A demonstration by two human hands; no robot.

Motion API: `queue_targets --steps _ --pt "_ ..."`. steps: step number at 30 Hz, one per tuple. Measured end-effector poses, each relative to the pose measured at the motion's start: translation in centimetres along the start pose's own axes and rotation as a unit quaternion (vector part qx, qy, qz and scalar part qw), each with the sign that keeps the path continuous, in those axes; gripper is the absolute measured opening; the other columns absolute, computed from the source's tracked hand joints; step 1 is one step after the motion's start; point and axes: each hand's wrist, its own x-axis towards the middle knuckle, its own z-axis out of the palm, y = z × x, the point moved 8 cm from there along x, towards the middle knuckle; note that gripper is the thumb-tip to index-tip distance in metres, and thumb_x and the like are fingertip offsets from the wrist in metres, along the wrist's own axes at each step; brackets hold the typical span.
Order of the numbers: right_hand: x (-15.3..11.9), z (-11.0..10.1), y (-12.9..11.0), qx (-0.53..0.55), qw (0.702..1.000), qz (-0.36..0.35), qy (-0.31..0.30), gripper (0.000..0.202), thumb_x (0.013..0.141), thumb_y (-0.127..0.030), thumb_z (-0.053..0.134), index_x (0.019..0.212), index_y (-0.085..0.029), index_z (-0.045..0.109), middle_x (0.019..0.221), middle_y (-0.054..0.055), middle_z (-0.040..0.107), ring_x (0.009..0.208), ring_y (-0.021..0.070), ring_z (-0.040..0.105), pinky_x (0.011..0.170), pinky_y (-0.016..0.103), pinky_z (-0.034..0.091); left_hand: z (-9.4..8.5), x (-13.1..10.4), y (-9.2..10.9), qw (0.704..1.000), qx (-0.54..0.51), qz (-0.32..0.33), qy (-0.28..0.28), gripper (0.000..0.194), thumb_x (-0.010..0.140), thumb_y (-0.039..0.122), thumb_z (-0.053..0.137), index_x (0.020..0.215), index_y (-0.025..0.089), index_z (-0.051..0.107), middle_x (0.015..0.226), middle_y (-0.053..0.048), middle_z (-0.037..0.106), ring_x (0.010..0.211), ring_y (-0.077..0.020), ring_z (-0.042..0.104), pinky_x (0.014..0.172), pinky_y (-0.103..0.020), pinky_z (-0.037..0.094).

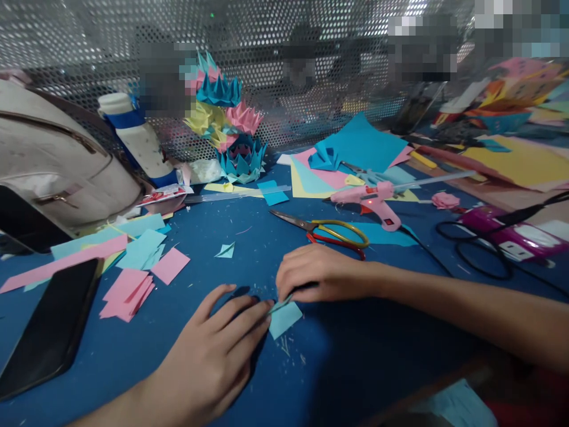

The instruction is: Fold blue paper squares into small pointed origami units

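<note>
Head camera: a small pale-blue paper square [285, 321], its far edge raised, lies on the dark-blue tabletop [213, 222], nearer the person than the metal scissors with yellow and red handles [311, 226]. I'd judge a fold is in hand; the next move calls for aligned edges and a firm crease. The right hand [320, 273], just short of the scissors, is palm-down, fingers bunched, pinching that edge. The left hand [226, 350] reaches in, fingers loosely spread, tips at the square's left corner; whether its thumb grips, I can't tell. Beyond the scissors rests a pink plastic glue gun [377, 204].
</note>
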Motion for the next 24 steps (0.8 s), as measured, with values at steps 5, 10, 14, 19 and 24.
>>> queue_targets --steps 5,10,14,19,24 --pt "-0.6 0.4 -1.0 -0.083 0.993 -0.074 -0.044 0.024 0.104 -0.025 0.044 0.11 -0.021 0.067 0.112 0.004 0.074 0.097 0.0151 0.064 0.082 0.03 0.041 -0.4 0.5 0.7 0.999 -0.003 0.052 0.002 0.033 0.097 0.007 0.043 0.118 0.005 0.068 0.132 -0.01 0.066 0.12 -0.0225 0.06 0.124 -0.043 0.018" --pt "-0.9 0.2 -1.6 -0.108 0.988 -0.103 -0.041 0.017 0.101 -0.026 0.053 0.11 -0.019 0.066 0.112 0.003 0.074 0.097 0.0153 0.065 0.078 0.032 0.041 -0.7 0.7 1.1 0.996 -0.007 0.087 0.007 0.032 0.099 0.006 0.04 0.118 0.001 0.066 0.13 -0.013 0.067 0.127 -0.0223 0.059 0.123 -0.041 0.031" --pt "-0.9 0.2 -2.1 -0.113 0.986 -0.113 -0.04 0.015 0.098 -0.026 0.059 0.108 -0.018 0.066 0.11 0.003 0.074 0.096 0.0144 0.065 0.075 0.031 0.041 -0.6 0.5 1.2 0.996 -0.009 0.094 0.005 0.032 0.098 0.005 0.04 0.118 0.0 0.065 0.129 -0.015 0.068 0.129 -0.0242 0.059 0.119 -0.043 0.038" --pt "-0.8 0.4 -2.0 -0.111 0.987 -0.103 -0.052 0.015 0.099 -0.03 0.056 0.104 -0.021 0.067 0.11 0.002 0.075 0.096 0.0144 0.066 0.073 0.032 0.039 -0.6 0.4 1.4 0.994 -0.016 0.11 0.013 0.031 0.097 0.003 0.041 0.113 -0.001 0.067 0.124 -0.017 0.069 0.126 -0.0259 0.061 0.118 -0.045 0.038" --pt "-0.7 0.3 -2.3 -0.106 0.986 -0.115 -0.049 0.012 0.097 -0.028 0.06 0.102 -0.019 0.067 0.109 0.002 0.075 0.093 0.014 0.066 0.071 0.032 0.038 -0.7 0.5 1.5 0.993 -0.025 0.114 0.017 0.03 0.097 0.003 0.041 0.111 -0.002 0.067 0.123 -0.018 0.07 0.124 -0.0267 0.062 0.117 -0.045 0.039"
